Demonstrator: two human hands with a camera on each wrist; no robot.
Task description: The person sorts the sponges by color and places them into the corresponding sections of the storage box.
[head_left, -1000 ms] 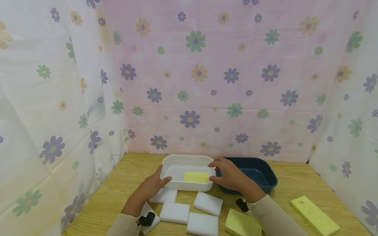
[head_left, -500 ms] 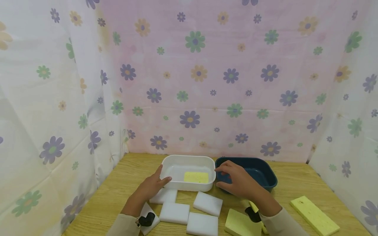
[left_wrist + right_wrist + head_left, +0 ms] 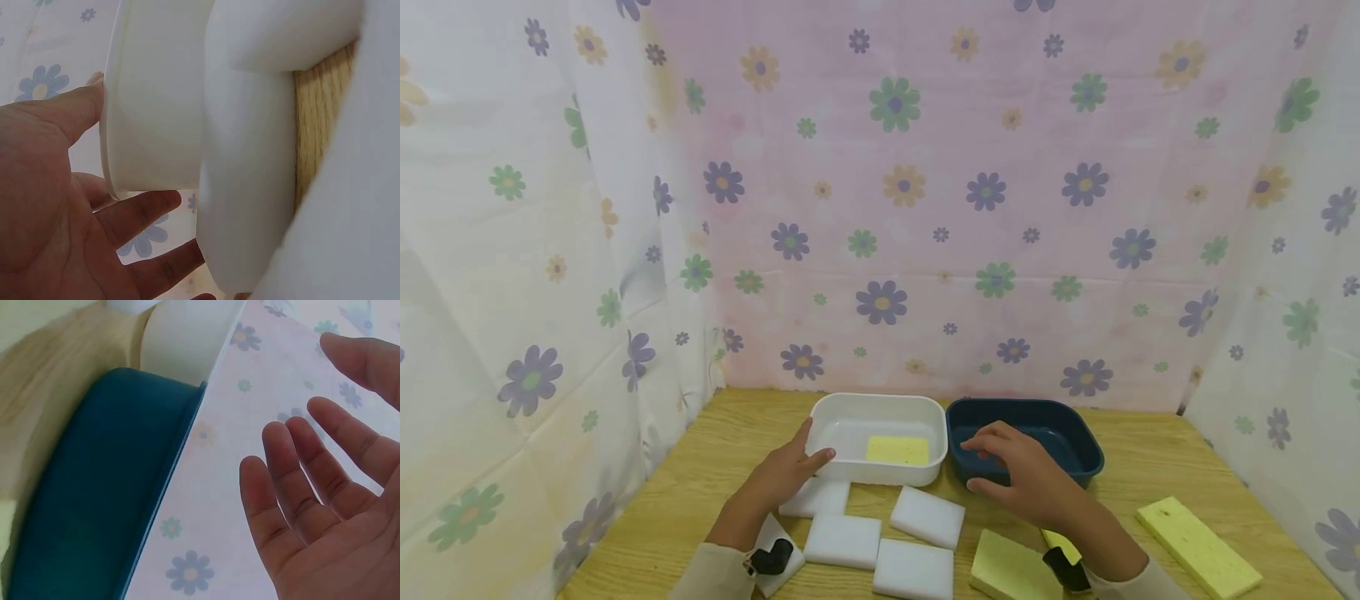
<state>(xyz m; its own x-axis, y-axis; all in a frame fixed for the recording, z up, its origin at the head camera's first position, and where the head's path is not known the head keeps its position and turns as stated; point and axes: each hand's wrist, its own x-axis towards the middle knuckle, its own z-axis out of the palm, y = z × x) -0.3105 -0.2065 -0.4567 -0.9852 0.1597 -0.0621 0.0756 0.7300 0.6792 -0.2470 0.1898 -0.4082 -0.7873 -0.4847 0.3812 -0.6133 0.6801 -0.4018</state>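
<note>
In the head view, my left hand (image 3: 784, 471) rests at the near left corner of a white plastic tub (image 3: 880, 474). Its thumb touches the rim, and its straight, spread fingers lie along the end wall (image 3: 156, 94) in the left wrist view. A yellow sponge (image 3: 897, 450) lies inside the tub, toward its right end. My right hand (image 3: 1026, 471) hovers over the near side of a dark blue tub (image 3: 1078, 429), fingers loosely bent and holding nothing. In the right wrist view, the right palm (image 3: 337, 550) faces the camera, apart from the blue wall (image 3: 106, 481).
Several white sponge blocks (image 3: 844, 540) lie in front of the white tub, one partly under the left wrist. A thick yellow sponge (image 3: 1015, 567) is near the right wrist, with another (image 3: 1198, 546) farther right. Flowered cloth (image 3: 880, 250) encloses the wooden table (image 3: 677, 492).
My right hand has let go of the white tub's right end and moved right and toward me, over the blue tub. My left hand stays at its corner.
</note>
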